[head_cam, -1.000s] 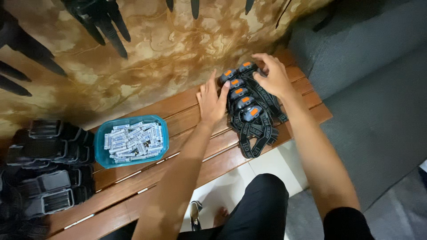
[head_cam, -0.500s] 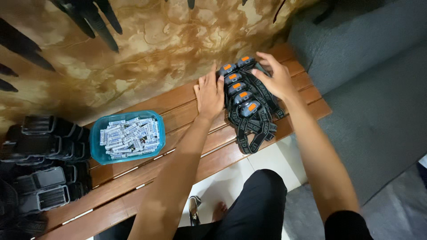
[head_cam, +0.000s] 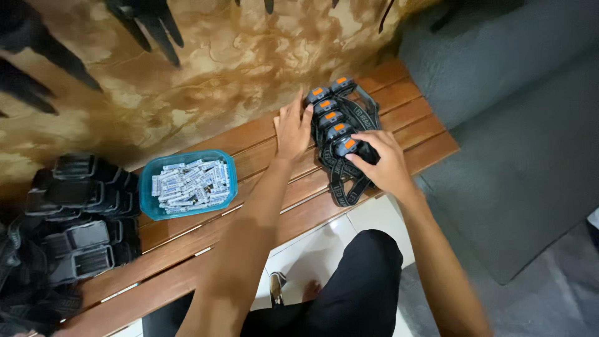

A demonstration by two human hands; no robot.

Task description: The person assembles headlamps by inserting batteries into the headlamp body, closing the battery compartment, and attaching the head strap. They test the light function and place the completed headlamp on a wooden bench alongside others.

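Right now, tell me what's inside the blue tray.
The blue tray holds a loose heap of small white batteries. They cover its floor, so anything beneath them is hidden.

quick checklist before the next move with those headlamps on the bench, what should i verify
1. Headlamps lined up in a row on the wooden bench: ok.
2. Left hand steadying the row's left side: ok.
3. Right hand on the nearest headlamp: ok; firm grip: cannot tell.
4. Straps free of tangles: cannot tell, they overlap.
5. Blue tray of small batteries upright and apart from the hands: ok.
6. Row well clear of the bench's front edge: not ok, straps reach it.
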